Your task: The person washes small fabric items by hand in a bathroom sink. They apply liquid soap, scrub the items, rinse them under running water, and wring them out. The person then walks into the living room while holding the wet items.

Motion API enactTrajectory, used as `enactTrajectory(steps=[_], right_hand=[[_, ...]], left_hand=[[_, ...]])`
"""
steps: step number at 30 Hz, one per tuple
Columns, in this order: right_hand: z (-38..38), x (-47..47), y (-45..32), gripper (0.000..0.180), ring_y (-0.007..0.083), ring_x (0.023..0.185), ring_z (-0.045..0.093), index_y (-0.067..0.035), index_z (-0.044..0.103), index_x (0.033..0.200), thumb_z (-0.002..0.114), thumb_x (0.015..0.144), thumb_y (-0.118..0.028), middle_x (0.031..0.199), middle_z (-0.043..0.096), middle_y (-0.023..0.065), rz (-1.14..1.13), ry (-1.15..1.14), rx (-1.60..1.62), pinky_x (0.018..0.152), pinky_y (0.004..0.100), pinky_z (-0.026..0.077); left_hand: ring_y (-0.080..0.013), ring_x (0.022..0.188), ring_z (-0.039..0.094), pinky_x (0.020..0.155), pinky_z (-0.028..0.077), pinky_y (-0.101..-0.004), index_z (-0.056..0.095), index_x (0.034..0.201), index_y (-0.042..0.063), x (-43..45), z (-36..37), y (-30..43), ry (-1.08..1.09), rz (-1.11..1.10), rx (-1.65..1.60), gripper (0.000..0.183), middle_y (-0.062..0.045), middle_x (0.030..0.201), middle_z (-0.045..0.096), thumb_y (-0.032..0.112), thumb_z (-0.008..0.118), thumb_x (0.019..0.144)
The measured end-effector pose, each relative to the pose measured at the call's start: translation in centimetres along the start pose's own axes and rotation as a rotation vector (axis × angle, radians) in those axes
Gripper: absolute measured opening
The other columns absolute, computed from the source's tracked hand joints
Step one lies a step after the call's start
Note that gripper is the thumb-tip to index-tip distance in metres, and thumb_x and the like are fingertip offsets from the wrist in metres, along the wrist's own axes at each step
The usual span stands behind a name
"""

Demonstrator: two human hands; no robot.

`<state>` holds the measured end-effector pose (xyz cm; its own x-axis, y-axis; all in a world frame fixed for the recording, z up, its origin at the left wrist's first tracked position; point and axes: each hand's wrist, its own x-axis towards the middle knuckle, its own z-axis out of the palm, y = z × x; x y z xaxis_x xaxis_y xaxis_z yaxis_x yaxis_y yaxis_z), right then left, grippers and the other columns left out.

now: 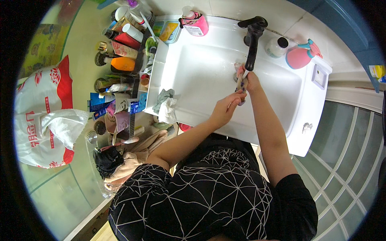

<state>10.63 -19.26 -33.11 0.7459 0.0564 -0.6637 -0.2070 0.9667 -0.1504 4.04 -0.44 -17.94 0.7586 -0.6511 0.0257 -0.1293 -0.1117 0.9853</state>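
Observation:
Over the white washbasin, my two hands hold a small wet patterned cloth item with dark spots; its exact kind is unclear. My left hand grips its lower end, fingers bent around it. My right hand grips the upper part, just below the spout of the black faucet. Water runs from the spout onto the item and the right fingers. Part of the item, pale and pinkish, reaches beyond the fingers toward the basin floor.
Behind the basin stand a pink pump bottle, a white jar with a black lid and a pink spray bottle. At the left are a white organizer, crumpled cloths on the rim and a tissue bag. A soap dish sits right.

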Motion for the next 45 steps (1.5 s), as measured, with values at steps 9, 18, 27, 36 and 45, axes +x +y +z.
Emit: enactTrajectory(steps=[9, 18, 27, 36, 45], right_hand=[[3.9, -5.3, 1.1, 0.027, 0.0147, 0.067, 0.053, -0.013, 0.051, 0.08, 0.057, 0.089, -0.037, 0.078, 0.051, 0.0005, -0.094, 0.103, -0.688, 0.066, 0.0386, 0.054], [6.8, -7.7, 5.5, 0.027, 0.0349, 0.061, 0.056, -0.007, 0.058, 0.084, 0.059, 0.087, -0.034, 0.083, 0.059, 0.0132, -1.416, -0.065, -1.829, 0.062, 0.053, 0.046], [2.2, -3.7, -1.0, 0.017, 0.0332, 0.088, 0.059, -0.005, 0.063, 0.084, 0.052, 0.088, -0.018, 0.086, 0.062, 0.0153, -1.214, 0.531, -1.601, 0.074, 0.0371, 0.048], [7.2, -7.6, 5.4, 0.014, 0.029, 0.077, 0.059, -0.002, 0.054, 0.09, 0.054, 0.091, -0.016, 0.084, 0.059, 0.0137, -1.288, 0.061, -1.401, 0.072, 0.039, 0.045], [6.5, -4.2, 0.0, 0.031, 0.0288, 0.06, 0.059, -0.002, 0.061, 0.074, 0.06, 0.086, -0.03, 0.06, 0.058, 0.0144, -0.945, 0.525, -1.444, 0.061, 0.0426, 0.045]], left_hand=[[-0.0239, 0.104, 0.055, 0.09, 0.041, -0.0483, 0.048, 0.097, 0.006, 7.1, -3.9, -1.5, 0.641, -0.101, -0.58, 0.035, -0.011, 0.112, 0.062, 0.036, 0.031, 0.102], [-0.0234, 0.098, 0.055, 0.09, 0.045, -0.0513, 0.051, 0.104, 0.007, 10.1, 1.5, -14.4, 0.074, -0.442, -1.099, 0.03, -0.009, 0.102, 0.056, 0.033, 0.038, 0.099], [-0.0224, 0.092, 0.058, 0.085, 0.05, -0.0404, 0.051, 0.107, 0.006, 10.5, 4.3, -10.5, 0.217, -0.656, -1.406, 0.021, -0.009, 0.097, 0.059, 0.018, 0.037, 0.098], [-0.025, 0.1, 0.059, 0.099, 0.044, -0.042, 0.044, 0.114, 0.004, 11.9, 2.6, -12.1, -0.02, -0.485, -1.53, 0.03, -0.017, 0.118, 0.057, 0.027, 0.036, 0.098], [-0.0168, 0.093, 0.058, 0.083, 0.049, -0.0331, 0.05, 0.116, 0.008, 12.3, 4.1, -10.4, 0.008, -0.569, -1.163, 0.021, -0.011, 0.111, 0.059, 0.017, 0.048, 0.097]])
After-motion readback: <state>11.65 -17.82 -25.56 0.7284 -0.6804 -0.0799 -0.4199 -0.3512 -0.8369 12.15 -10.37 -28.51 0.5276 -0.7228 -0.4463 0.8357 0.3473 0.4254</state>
